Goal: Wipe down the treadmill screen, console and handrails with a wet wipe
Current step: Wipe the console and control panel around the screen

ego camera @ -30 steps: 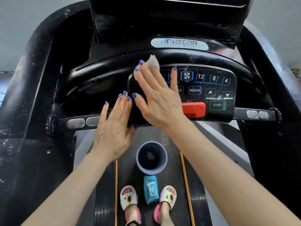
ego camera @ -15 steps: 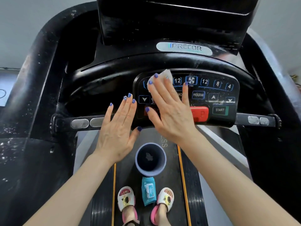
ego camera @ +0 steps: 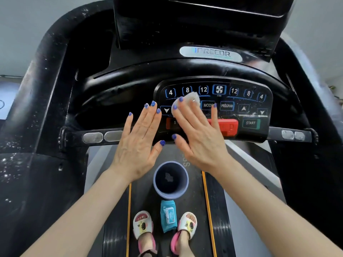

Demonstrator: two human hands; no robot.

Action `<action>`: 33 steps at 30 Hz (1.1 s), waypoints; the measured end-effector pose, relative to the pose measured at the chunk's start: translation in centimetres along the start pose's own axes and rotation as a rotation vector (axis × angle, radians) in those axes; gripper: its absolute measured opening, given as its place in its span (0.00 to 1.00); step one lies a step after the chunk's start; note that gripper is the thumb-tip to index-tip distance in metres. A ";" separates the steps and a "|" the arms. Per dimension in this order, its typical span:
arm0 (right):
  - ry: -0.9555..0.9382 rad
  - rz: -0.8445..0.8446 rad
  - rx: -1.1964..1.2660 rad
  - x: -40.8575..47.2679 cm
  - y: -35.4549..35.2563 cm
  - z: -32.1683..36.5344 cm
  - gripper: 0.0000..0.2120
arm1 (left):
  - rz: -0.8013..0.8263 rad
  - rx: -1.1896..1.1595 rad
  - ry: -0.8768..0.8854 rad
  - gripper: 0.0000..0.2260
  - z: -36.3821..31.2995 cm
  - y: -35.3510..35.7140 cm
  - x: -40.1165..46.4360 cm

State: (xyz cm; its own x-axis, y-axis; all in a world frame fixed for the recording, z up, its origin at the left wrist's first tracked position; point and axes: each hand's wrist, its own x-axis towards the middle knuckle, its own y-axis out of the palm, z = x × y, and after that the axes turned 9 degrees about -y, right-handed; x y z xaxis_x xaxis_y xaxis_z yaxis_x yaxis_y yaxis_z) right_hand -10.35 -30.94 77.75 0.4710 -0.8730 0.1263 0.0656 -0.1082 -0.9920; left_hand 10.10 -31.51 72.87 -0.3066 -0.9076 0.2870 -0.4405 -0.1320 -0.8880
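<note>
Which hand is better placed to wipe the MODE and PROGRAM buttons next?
The right hand: it already presses the wet wipe flat on the console panel, just beside those buttons. The left hand holds nothing.

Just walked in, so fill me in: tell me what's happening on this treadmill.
A person is wiping the button console. The right hand presses a white wet wipe flat against the panel beside the MODE key, while the left hand is open at the console's left edge. On the belt below stand a round bin and a blue wipe pack.
</note>
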 end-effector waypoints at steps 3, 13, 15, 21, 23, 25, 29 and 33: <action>-0.049 0.038 -0.096 0.1 -1.1 -3.3 0.30 | 0.022 0.048 0.007 0.31 -0.1 0.1 0.4; 0.146 -0.008 0.056 -0.4 -0.5 -0.5 0.32 | 0.025 0.102 0.003 0.32 0.0 0.4 0.2; 0.083 0.005 0.035 -1.8 0.4 0.2 0.31 | 0.020 0.105 0.010 0.32 0.0 0.4 0.2; 0.166 -0.086 -0.036 -0.1 0.2 0.6 0.33 | 0.000 0.112 0.016 0.33 -0.1 0.3 0.3; 0.189 -0.128 0.006 -0.2 0.9 2.0 0.34 | -0.004 0.108 0.022 0.33 -0.1 0.3 0.2; 0.171 -0.139 0.007 -1.5 2.0 3.4 0.35 | -0.006 0.107 0.026 0.33 -0.1 0.3 0.2; 0.110 -0.077 -0.063 -5.0 3.7 4.3 0.36 | 0.013 0.110 0.031 0.33 0.0 0.1 0.2; 0.042 -0.049 -0.130 -4.8 3.0 2.9 0.34 | 0.017 0.116 0.041 0.33 0.1 -0.1 0.2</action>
State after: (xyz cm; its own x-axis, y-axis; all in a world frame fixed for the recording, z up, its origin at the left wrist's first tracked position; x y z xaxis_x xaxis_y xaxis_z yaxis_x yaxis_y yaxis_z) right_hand -9.87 -25.73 74.21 0.4330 -0.8838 0.1770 -0.0285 -0.2097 -0.9774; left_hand 10.14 -31.71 72.95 -0.3483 -0.8935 0.2834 -0.3352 -0.1637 -0.9278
